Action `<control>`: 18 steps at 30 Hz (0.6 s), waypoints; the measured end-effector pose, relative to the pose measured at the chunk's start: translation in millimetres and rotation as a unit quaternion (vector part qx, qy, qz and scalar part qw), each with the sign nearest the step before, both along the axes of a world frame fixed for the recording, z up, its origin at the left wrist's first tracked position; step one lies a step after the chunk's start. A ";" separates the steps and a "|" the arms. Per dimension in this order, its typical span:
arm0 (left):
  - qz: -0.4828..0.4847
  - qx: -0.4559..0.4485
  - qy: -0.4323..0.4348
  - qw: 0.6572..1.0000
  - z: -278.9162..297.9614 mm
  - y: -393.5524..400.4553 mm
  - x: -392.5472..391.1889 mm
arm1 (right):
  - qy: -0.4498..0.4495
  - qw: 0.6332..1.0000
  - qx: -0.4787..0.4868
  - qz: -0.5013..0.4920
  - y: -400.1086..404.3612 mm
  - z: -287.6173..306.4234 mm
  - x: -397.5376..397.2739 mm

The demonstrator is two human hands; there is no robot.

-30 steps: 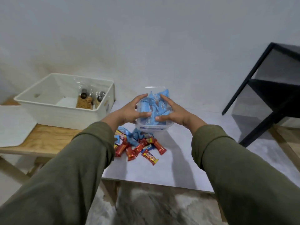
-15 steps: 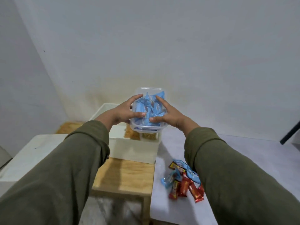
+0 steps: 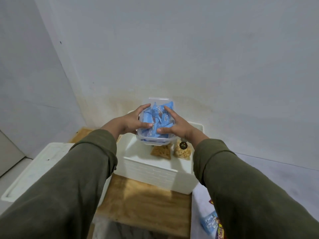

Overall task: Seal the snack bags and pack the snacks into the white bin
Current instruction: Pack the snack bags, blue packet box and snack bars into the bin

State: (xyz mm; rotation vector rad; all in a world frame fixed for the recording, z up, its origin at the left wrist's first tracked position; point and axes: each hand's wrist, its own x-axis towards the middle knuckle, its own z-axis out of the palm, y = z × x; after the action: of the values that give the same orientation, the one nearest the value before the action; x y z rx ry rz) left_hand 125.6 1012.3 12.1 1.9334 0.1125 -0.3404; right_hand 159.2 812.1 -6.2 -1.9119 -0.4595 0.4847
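clear tub [image 3: 156,141] of blue snacks, gripped at its sides by left hand [image 3: 133,123] and right hand [image 3: 176,127], had swung from grey table to above white bin [image 3: 155,171]; lowering likely next.

A single head-worn view looks forward and down along both olive sleeves [image 3: 74,183], close over the white bin [image 3: 155,171] on the wooden table [image 3: 143,202]. It faces a bare wall corner [image 3: 57,54], which fills the upper frame; wide-angle bending shows at the edges
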 end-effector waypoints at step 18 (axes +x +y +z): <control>-0.078 0.078 0.184 0.977 -135.9 87.0 79.0 | 0.102 0.991 -0.069 -0.045 98.7 -136.6 43.0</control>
State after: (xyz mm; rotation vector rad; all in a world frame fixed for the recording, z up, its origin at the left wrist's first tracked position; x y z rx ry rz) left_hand 204.6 1099.3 -123.9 2.0193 0.2373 -0.8153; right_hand 202.2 910.8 -142.8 -1.9800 -0.2095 0.6589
